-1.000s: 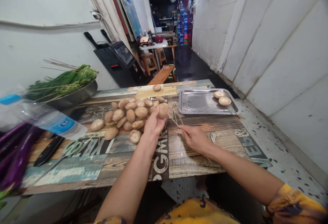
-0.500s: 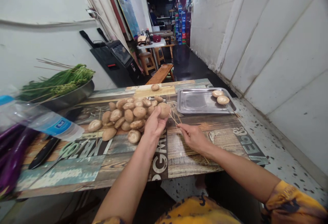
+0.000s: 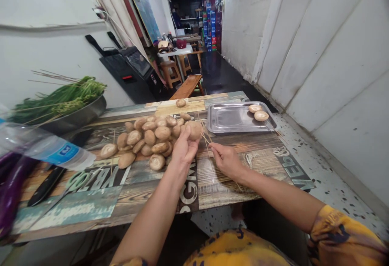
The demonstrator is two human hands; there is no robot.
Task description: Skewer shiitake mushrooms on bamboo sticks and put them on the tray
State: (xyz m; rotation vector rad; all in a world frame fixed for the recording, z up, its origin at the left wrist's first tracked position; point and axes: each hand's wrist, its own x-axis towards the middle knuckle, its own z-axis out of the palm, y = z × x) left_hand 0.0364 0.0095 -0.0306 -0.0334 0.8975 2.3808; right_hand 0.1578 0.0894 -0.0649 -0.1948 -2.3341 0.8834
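My left hand (image 3: 184, 149) grips a tan mushroom (image 3: 194, 129) at the right edge of a pile of mushrooms (image 3: 148, 138) on the table. My right hand (image 3: 226, 159) pinches a thin bamboo skewer (image 3: 206, 140) whose tip points at that mushroom. More loose skewers (image 3: 206, 130) lie just behind the hands. A steel tray (image 3: 234, 119) to the right holds two mushrooms (image 3: 258, 112) on a skewer at its far corner.
The patterned table (image 3: 212, 176) also carries a lone mushroom (image 3: 180, 102) at the back, a steel bowl of green stalks (image 3: 65, 104), a plastic water bottle (image 3: 51, 150), a black-handled knife (image 3: 45, 185), scissors (image 3: 75, 179) and purple aubergines (image 3: 12, 185) at the left. White wall runs along the right.
The skewer tip in my right hand has closed in on the mushroom held by my left hand. The camera has shifted slightly; both hands stay in much the same place.
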